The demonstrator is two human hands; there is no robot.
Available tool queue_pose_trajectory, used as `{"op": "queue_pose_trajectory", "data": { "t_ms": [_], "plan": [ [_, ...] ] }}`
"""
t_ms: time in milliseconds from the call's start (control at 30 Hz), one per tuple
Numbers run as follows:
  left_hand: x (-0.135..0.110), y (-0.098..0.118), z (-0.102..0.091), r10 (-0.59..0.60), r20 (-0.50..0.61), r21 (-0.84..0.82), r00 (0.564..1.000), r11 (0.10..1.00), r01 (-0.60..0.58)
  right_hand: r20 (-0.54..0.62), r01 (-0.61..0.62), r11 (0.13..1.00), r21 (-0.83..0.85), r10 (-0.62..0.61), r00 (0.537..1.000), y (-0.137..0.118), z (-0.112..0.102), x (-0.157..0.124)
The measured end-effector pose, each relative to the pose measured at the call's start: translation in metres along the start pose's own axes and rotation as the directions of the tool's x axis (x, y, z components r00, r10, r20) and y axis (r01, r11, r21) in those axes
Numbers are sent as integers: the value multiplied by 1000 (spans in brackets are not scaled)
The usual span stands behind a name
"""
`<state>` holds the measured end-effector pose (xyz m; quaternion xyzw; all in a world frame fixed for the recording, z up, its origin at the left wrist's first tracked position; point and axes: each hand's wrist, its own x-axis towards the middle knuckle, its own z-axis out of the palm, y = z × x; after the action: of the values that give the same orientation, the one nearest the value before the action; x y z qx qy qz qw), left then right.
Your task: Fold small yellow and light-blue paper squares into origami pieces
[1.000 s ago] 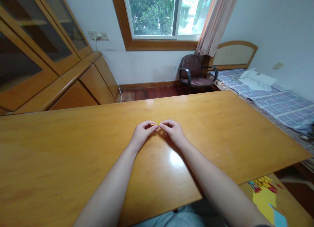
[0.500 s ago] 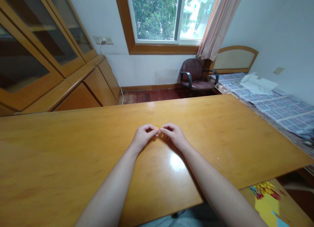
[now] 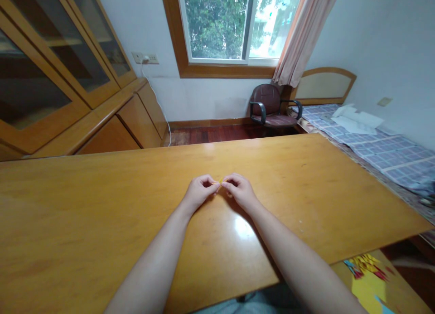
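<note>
My left hand [image 3: 198, 192] and my right hand [image 3: 240, 190] meet at the middle of a long wooden table [image 3: 102, 205]. Both are closed in a pinch on a tiny yellow piece of paper [image 3: 220, 181], held between the fingertips just above the tabletop. Most of the paper is hidden by the fingers. Both forearms reach in from the near edge of the table.
A lower surface at the bottom right carries sheets of coloured paper [image 3: 369, 277]. A dark office chair [image 3: 270, 106] stands under the window behind the table. A bed [image 3: 377, 142] runs along the right wall. Wooden cabinets [image 3: 68, 92] line the left wall.
The hands stay pinched together on the yellow paper, with only slight finger movement. The camera has tilted a little, shifting the view.
</note>
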<state>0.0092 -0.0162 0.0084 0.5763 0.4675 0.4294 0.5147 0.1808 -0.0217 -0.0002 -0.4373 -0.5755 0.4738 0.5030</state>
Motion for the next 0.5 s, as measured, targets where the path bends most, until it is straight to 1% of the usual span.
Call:
{"op": "queue_pose_trajectory", "data": {
  "t_ms": [167,267,367,500],
  "plan": [
    [0,-1,0,4,21,14,1000,1000,-5,12,63,994,-84,-62,998,2,-1,-1],
    [0,-1,0,8,35,6,999,1000,-8,22,81,989,-122,-79,997,1,-1,-1],
    [0,-2,0,-13,53,-21,999,1000,14,32,85,986,-146,-81,996,-1,-2,-2],
    [0,-2,-1,-55,81,-66,995,996,60,33,86,987,-137,-82,996,-2,-2,-3]
  ]
}}
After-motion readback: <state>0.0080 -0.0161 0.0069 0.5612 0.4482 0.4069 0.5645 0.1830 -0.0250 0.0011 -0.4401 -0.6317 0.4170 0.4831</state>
